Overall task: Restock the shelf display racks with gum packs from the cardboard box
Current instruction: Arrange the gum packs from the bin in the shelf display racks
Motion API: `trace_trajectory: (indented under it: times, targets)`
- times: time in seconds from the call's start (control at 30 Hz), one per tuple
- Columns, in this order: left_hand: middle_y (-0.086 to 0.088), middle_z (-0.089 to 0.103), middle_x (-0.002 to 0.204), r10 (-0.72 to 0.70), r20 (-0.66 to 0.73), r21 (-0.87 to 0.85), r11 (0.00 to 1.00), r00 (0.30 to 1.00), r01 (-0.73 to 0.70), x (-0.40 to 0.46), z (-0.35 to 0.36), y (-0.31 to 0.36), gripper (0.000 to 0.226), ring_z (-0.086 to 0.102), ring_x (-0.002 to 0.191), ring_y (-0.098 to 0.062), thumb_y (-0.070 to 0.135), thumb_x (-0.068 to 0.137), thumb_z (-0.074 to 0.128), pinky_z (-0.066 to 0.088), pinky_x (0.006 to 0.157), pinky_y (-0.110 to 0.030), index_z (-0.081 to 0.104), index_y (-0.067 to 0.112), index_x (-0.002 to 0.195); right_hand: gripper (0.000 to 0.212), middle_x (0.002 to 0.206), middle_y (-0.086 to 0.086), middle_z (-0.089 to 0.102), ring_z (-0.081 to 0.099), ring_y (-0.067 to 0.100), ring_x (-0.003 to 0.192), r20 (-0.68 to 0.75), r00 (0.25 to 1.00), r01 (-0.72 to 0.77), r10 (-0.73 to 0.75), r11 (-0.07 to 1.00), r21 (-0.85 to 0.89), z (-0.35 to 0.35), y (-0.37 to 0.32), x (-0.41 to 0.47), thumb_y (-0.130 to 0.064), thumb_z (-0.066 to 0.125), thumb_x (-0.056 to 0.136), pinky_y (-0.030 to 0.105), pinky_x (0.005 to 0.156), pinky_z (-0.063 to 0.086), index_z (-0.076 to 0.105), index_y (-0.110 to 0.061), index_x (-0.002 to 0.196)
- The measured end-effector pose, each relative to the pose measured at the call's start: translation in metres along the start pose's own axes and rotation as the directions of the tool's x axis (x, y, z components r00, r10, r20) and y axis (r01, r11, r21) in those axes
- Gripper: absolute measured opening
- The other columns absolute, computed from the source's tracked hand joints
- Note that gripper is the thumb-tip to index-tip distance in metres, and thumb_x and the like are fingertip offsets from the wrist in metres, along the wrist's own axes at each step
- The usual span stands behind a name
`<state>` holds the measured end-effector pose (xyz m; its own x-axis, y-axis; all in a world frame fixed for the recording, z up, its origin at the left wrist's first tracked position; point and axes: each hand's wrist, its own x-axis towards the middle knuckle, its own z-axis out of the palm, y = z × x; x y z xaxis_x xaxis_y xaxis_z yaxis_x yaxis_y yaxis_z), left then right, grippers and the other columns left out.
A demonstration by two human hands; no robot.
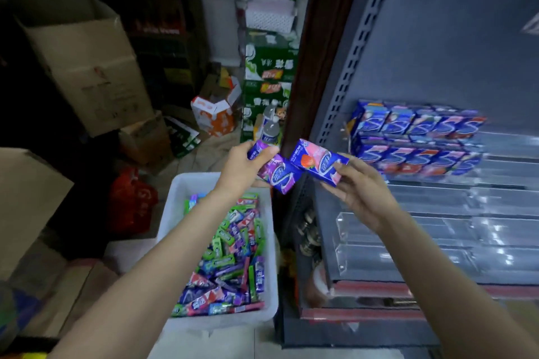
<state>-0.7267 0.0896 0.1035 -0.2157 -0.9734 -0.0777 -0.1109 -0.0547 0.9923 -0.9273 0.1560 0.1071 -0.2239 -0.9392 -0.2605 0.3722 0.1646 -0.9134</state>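
Gum packs (272,167) pinched in both hands' fingers (339,167); white bin (178,207) below, stocked rack (417,137) beside.

A person's left hand (243,167) and right hand (360,189) meet above the far right corner of a plastic tub (180,207) on the floor, each holding a gum pack: the left pack (274,170) touches the right pack (319,162) end to end. Loose gum packs (230,256) lie heaped in the tub. To the right stands the shelf unit (437,38), with two rows of boxed gum (417,140) stacked on its upper rack and clear display racks (437,242) stepped below them. Left of the tub and behind it sit cardboard boxes (84,67); a bag (131,201) lies on the floor between them and the tub.
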Motion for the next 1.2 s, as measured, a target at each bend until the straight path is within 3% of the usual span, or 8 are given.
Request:
trace_trajectory:
  times: [0.07,0.27,0.5,0.67,0.77,0.87,1.07,1.2]
  targets:
    - [-0.003,0.064,0.083,-0.018,0.04,-0.084,0.996,0.999,0.021,0.001,0.027,0.012,0.01,0.067,0.066,-0.005,0.019,0.091,0.059,0.06,0.059,-0.032,0.056,0.009,0.094,0.01,0.098,0.011,0.066,0.066,0.017,0.083,-0.007,0.998,0.066,-0.067,0.998,-0.023,-0.028,-0.019,-0.006,-0.007,0.056,0.09,0.027,0.074,0.058,0.058,-0.009,0.099]
    - [-0.006,0.061,0.101,-0.04,0.136,-0.126,0.99,0.99,0.057,0.0,0.107,0.027,0.007,0.063,0.084,-0.013,0.011,0.093,0.054,0.059,0.062,-0.027,0.054,0.012,0.1,0.013,0.088,0.009,0.061,0.06,0.013,0.071,-0.124,0.977,0.162,-0.172,0.983,-0.087,-0.114,-0.066,-0.02,-0.006,0.06,0.087,0.032,0.08,0.055,0.053,-0.016,0.086]
    - [-0.004,0.061,0.099,0.061,-0.075,-0.032,0.997,0.995,-0.063,-0.012,0.165,0.035,0.014,0.065,0.086,-0.015,0.016,0.088,0.063,0.06,0.067,-0.033,0.054,0.013,0.098,0.017,0.076,-0.002,0.061,0.056,0.0,0.063,-0.142,0.924,0.287,-0.354,0.891,-0.353,-0.183,-0.09,-0.002,-0.005,0.063,0.086,0.018,0.066,0.047,0.058,-0.014,0.1]
    - [0.003,0.06,0.093,0.112,-0.247,0.059,0.993,0.963,-0.101,-0.025,0.177,0.035,0.019,0.06,0.081,-0.005,0.02,0.088,0.064,0.051,0.054,-0.013,0.053,0.014,0.102,0.025,0.087,0.004,0.063,0.058,-0.01,0.072,0.155,0.878,0.413,-0.454,0.552,-0.724,-0.197,-0.084,0.017,0.002,0.068,0.08,0.003,0.067,0.043,0.063,-0.001,0.104]
    - [0.003,0.061,0.097,0.124,-0.277,0.103,0.99,0.953,-0.099,-0.032,0.177,0.036,0.02,0.06,0.082,-0.003,0.021,0.089,0.063,0.051,0.056,-0.013,0.052,0.016,0.105,0.03,0.105,0.01,0.065,0.061,0.017,0.097,0.337,0.839,0.485,-0.428,0.304,-0.82,-0.19,-0.068,0.025,-0.003,0.069,0.081,0.016,0.087,0.043,0.065,-0.005,0.11]
    - [0.005,0.058,0.094,0.1,-0.314,0.077,0.994,0.944,-0.08,-0.036,0.174,0.035,0.021,0.059,0.079,-0.002,0.022,0.09,0.061,0.047,0.049,-0.008,0.05,0.015,0.107,0.033,0.111,0.011,0.058,0.051,0.025,0.106,0.423,0.783,0.521,-0.457,0.11,-0.846,-0.175,-0.052,0.033,-0.006,0.067,0.083,0.023,0.091,0.036,0.064,-0.007,0.116]
    - [0.008,0.054,0.1,0.069,-0.34,0.041,0.997,0.938,-0.059,-0.043,0.165,0.03,0.022,0.057,0.087,-0.003,0.021,0.093,0.057,0.055,0.069,-0.025,0.044,0.022,0.111,0.04,0.121,0.006,0.051,0.043,0.022,0.117,0.473,0.816,0.485,-0.332,-0.051,-0.873,-0.153,-0.035,0.039,-0.012,0.056,0.092,0.037,0.092,0.046,0.053,-0.014,0.131]
    - [0.015,0.052,0.097,0.113,-0.306,0.044,0.994,0.945,-0.105,-0.047,0.164,0.03,0.025,0.057,0.092,-0.004,0.017,0.094,0.055,0.055,0.072,-0.025,0.044,0.025,0.114,0.036,0.117,0.006,0.052,0.046,0.021,0.111,0.483,0.774,0.454,-0.409,-0.175,-0.874,-0.153,-0.029,0.043,-0.014,0.055,0.093,0.034,0.073,0.053,0.055,-0.011,0.129]
